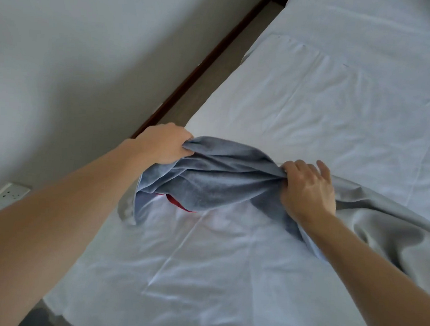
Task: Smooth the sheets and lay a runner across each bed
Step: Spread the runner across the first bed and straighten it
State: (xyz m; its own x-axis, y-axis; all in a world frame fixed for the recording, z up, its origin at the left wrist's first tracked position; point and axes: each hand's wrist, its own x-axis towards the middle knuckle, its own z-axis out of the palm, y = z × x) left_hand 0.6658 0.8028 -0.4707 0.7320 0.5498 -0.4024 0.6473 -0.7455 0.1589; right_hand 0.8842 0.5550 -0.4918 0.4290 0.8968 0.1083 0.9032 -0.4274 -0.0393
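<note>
A grey-blue runner (pixel 220 178) is bunched and lifted a little above the white sheet (pixel 313 106) of the bed. My left hand (pixel 163 144) grips its left end near the bed's left edge. My right hand (pixel 308 191) clutches a gathered fold further right, and the cloth trails on past it, lying crumpled toward the right edge of the view. A small red strip (pixel 178 203) shows under the raised cloth. The sheet is creased, with folds running across it.
A white wall (pixel 77 53) runs along the left, with a dark baseboard (pixel 210 59) and a narrow strip of floor between it and the bed. A white wall socket (pixel 9 192) sits low at the left. A white pillow (pixel 368 18) lies at the far end.
</note>
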